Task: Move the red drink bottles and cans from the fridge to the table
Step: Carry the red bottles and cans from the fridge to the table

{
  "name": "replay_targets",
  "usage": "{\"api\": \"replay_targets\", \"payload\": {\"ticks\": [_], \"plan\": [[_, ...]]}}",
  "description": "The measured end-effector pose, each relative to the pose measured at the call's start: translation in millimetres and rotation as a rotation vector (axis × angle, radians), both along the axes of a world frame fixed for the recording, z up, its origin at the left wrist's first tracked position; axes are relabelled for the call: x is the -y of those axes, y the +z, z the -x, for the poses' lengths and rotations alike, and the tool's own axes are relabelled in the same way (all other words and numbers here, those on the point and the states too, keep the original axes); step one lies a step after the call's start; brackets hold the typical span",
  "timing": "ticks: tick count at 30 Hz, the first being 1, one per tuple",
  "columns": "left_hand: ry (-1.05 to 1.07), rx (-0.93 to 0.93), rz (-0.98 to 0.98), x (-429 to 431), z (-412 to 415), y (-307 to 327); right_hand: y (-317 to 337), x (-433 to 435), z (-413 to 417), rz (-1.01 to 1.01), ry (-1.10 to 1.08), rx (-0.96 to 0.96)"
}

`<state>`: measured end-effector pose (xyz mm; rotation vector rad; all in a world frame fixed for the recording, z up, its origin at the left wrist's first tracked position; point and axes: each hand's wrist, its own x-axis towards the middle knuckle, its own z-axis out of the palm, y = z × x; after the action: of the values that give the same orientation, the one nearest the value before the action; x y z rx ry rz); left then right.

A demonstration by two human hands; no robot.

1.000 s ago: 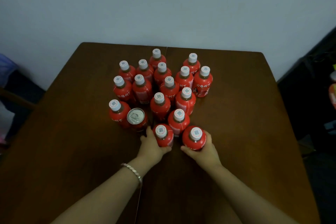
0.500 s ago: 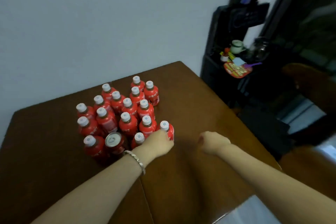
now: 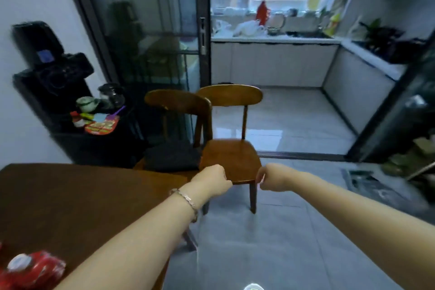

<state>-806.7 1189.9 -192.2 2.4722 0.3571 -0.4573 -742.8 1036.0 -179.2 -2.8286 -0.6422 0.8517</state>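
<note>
Only one red drink bottle point(image 3: 35, 269) with a white cap shows, blurred, at the bottom left corner on the dark wooden table point(image 3: 70, 195). The other bottles and the can are out of view. My left hand point(image 3: 211, 180), with a bracelet on the wrist, is held out past the table's right edge with fingers curled and holds nothing. My right hand point(image 3: 270, 178) is level with it a little to the right, also curled and without anything in it. Both hover in front of a chair seat. No fridge is in view.
Two wooden chairs point(image 3: 231, 158) stand just beyond the table, one with a dark cushion point(image 3: 171, 156). A black dispenser stand point(image 3: 61, 92) with cups is against the left wall. A glass sliding door point(image 3: 150, 42) stands open onto a tiled kitchen point(image 3: 282, 113). Grey floor lies ahead.
The view has swung right, away from the cluster of bottles toward the chairs and kitchen. Both hands have let go of the front bottles and left the table.
</note>
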Motion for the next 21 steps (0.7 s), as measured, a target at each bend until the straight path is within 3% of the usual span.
{"api": "replay_targets", "payload": {"ticks": [8,13,14,21], "plan": [[-0.469,0.137,-0.157,227,-104,27,28,235,-27,-0.047,-0.391,0.109],[-0.689,0.156,-0.117,406,-149,36,37,411,-40,-0.028,-0.596,0.158],[-0.760,0.159,-0.094,482,-165,45,47,480,-41,-0.004,-0.654,0.185],[-0.933,0.222,0.009,673,-226,67,78,655,-62,0.092,-0.847,0.233]]}}
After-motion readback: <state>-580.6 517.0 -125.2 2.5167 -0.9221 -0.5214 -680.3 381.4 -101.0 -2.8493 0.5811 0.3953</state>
